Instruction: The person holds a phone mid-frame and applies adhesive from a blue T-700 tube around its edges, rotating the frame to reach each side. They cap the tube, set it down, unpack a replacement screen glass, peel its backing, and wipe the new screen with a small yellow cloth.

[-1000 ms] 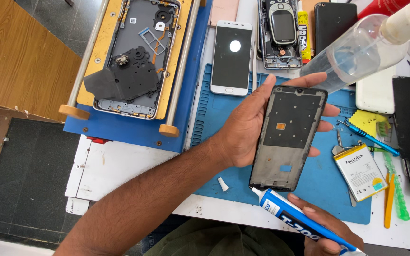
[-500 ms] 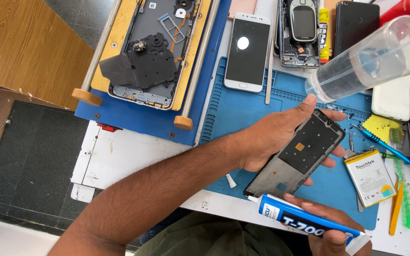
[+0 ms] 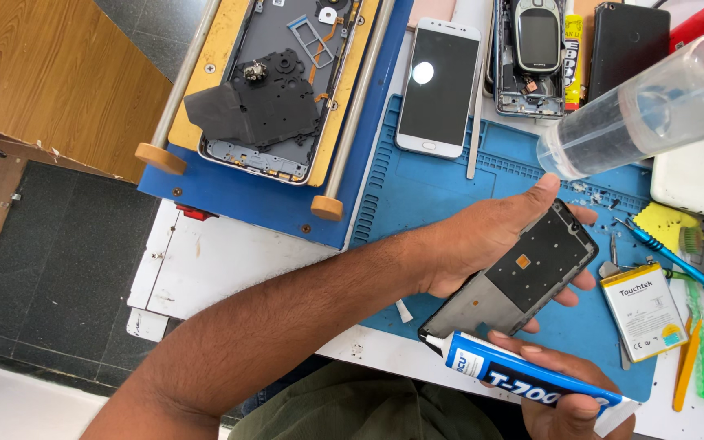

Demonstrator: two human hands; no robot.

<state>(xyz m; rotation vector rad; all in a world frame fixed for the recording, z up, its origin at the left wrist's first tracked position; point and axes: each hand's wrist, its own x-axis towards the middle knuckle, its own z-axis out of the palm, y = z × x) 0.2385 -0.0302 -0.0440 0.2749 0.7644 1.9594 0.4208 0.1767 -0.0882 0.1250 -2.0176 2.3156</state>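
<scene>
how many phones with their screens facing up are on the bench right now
2: a white smartphone at the blue mat's top edge, and a keypad phone right of it. Others may be hidden.

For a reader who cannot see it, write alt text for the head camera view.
The left hand holds a black phone frame tilted over a blue work mat, while the right hand points a blue glue tube at its lower corner. Phones, a battery and tools lie around.

Black phone frame (image 3: 531,273) with an orange square, blue-and-white glue tube (image 3: 523,376), blue ridged mat (image 3: 417,191)
</scene>
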